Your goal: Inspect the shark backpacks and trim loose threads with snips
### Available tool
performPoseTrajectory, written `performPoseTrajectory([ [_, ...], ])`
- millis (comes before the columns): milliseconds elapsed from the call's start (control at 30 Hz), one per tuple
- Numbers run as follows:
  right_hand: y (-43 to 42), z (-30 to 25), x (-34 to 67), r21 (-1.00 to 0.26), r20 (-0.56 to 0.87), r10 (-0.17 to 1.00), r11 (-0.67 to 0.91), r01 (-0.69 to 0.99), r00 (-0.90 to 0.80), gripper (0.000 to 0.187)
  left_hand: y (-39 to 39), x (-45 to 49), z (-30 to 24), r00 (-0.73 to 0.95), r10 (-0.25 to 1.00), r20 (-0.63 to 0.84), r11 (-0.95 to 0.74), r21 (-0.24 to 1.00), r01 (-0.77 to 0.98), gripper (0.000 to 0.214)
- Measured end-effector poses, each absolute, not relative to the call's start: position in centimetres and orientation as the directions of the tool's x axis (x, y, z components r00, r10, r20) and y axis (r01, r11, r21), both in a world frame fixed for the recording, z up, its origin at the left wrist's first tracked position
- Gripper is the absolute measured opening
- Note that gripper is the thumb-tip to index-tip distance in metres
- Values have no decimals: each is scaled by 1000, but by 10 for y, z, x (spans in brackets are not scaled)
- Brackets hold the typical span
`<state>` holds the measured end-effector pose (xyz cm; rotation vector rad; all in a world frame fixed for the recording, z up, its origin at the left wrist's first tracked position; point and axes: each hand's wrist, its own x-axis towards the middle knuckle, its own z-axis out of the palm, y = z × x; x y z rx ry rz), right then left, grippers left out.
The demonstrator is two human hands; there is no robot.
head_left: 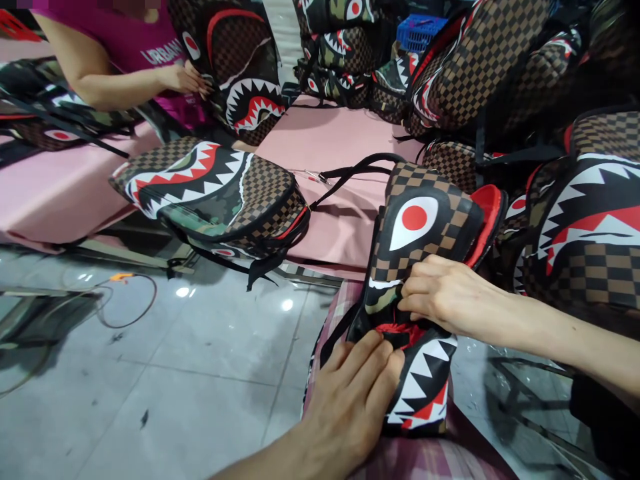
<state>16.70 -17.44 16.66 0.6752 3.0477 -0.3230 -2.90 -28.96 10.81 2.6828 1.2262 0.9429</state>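
A brown-and-black checkered backpack point(430, 180) with a red-and-white eye print and shark teeth rests on my lap, its side facing up. Its side pocket gapes a little, showing red lining point(407, 331). My right hand point(440, 293) has its fingers curled on the upper edge of that opening. Along the lower edge, my left hand point(357, 387) grips the black fabric, its fingertips partly hidden at the lining. The main zipper opening at the backpack's upper right also shows red.
Another shark-print backpack point(200, 180) overhangs the edge of the pink table point(335, 133). More backpacks point(595, 213) crowd the right, near a blue basket point(420, 32). Across the table, a person's hand point(187, 79) touches an upright backpack point(245, 67). An orange-tipped cable point(121, 277) lies on the tiled floor.
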Motion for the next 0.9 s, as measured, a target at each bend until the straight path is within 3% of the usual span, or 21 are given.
performPoseTrajectory([
  [400,-169,176,156,-132,-68,382,912,388,-922,26,-290,-37,94,513,642,570,-746,308,591,32],
  [633,-154,179,154,-209,-124,256,938,277,-959,23,-286,-39,101,520,638,568,-757,335,561,31],
  [900,-159,176,146,-79,-174,203,972,220,-963,23,-285,-36,102,507,638,579,-755,343,559,33],
])
